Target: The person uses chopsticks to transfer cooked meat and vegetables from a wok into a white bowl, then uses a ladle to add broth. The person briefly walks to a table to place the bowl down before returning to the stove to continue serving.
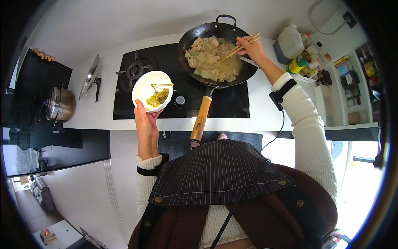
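Note:
My left hand [146,119] grips a white bowl [141,87] by its near rim, over the front left of the gas hob [168,62]. Some yellow-green pickled greens [158,98] lie in the bowl, one stalk reaching to its right rim. My right hand [252,49] holds wooden chopsticks [231,53], their tips down in a black wok [183,62]. Chunks of pale meat and light green vegetable [206,59] sit in broth there. A metal ladle [248,60] rests in the wok beneath the right hand, its bowl partly sunk in the food.
The wok's wooden handle [201,119] juts past the counter's front edge. A glass lid [90,77] stands at the left, near a steel pot [60,104]. Right of the wok are a large plastic jug [289,42], several bottles and a shelf rack [348,85]. A cable [278,133] hangs from the right wrist strap.

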Motion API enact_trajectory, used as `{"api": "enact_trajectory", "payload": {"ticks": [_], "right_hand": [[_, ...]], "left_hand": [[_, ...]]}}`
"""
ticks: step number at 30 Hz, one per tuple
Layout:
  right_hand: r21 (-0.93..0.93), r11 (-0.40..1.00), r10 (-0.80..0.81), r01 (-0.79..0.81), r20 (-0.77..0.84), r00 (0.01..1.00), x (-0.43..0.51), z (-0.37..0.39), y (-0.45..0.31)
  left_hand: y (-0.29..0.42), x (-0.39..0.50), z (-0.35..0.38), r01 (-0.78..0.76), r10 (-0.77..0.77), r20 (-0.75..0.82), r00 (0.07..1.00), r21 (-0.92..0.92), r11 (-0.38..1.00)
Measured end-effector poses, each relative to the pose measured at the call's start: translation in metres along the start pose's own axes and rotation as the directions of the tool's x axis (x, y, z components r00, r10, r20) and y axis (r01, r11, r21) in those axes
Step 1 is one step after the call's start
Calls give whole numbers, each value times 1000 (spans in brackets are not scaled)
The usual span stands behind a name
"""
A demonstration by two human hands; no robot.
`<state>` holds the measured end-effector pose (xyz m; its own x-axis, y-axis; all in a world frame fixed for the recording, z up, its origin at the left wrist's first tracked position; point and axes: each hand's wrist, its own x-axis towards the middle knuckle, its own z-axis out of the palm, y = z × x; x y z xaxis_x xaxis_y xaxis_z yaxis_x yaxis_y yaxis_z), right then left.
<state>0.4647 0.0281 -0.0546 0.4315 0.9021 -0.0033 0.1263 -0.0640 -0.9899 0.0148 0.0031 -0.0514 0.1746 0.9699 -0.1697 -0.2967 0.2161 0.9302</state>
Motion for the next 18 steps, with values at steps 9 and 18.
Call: {"api": "enact_trajectory", "payload": {"ticks": [9,18], "right_hand": [[-55,998,18,-17,12,1000,-12,-7,-19],[-201,972,114,-119,-36,993,-17,18,5]], "left_hand": [[0,1,1,-3,3,11,1000,-2,1000],[-3,3,-1,7,-6,38,999,-16,1000]]}}
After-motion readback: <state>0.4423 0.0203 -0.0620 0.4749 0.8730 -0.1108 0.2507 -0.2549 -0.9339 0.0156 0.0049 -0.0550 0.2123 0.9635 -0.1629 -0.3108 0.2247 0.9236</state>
